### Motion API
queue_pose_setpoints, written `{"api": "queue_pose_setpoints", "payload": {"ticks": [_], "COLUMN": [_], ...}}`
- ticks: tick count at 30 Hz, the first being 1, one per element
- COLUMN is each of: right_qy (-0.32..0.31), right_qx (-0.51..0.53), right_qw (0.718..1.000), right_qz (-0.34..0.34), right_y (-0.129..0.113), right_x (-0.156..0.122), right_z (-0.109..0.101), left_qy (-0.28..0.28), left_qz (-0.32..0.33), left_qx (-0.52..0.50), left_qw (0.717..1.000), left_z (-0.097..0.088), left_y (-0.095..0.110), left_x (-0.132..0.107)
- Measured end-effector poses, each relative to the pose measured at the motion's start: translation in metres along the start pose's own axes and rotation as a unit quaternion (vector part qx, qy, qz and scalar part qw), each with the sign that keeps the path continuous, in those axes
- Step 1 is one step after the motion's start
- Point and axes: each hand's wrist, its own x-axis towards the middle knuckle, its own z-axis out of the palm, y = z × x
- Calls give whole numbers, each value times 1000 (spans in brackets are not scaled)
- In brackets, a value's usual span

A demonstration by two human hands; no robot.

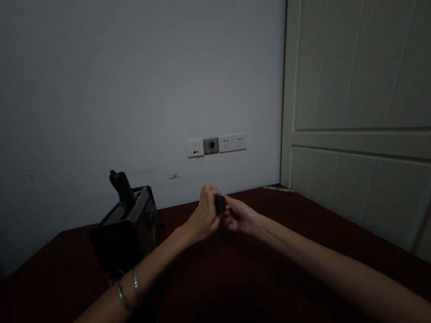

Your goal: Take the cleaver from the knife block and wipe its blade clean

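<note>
Both my arms reach forward over a dark red table [323, 232]. My left hand [203, 214] and my right hand [242, 216] meet in the middle, fingers closed around a small black object [220, 203] held between them. It looks like a plug or small block; the dim light hides its detail. Two bracelets sit on my left wrist [127, 290].
A black toaster-like appliance [128, 226] with a dark lever stands on the table to the left of my hands. A row of white wall sockets [217, 144] is on the grey wall behind. A white panelled door [377, 105] fills the right side.
</note>
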Motion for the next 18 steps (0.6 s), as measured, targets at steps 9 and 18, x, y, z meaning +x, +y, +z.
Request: {"api": "queue_pose_setpoints", "payload": {"ticks": [9,18], "right_qy": [39,22], "right_qx": [-1,-6], "right_qw": [999,999], "right_qz": [-23,-26], "right_y": [12,20], "right_x": [3,1], "right_z": [-2,-7], "left_qy": [-40,0], "left_qz": [90,104], "left_qx": [113,166], "left_qw": [989,981], "left_z": [-1,10], "left_y": [-1,-4], "left_x": [-29,-58]}}
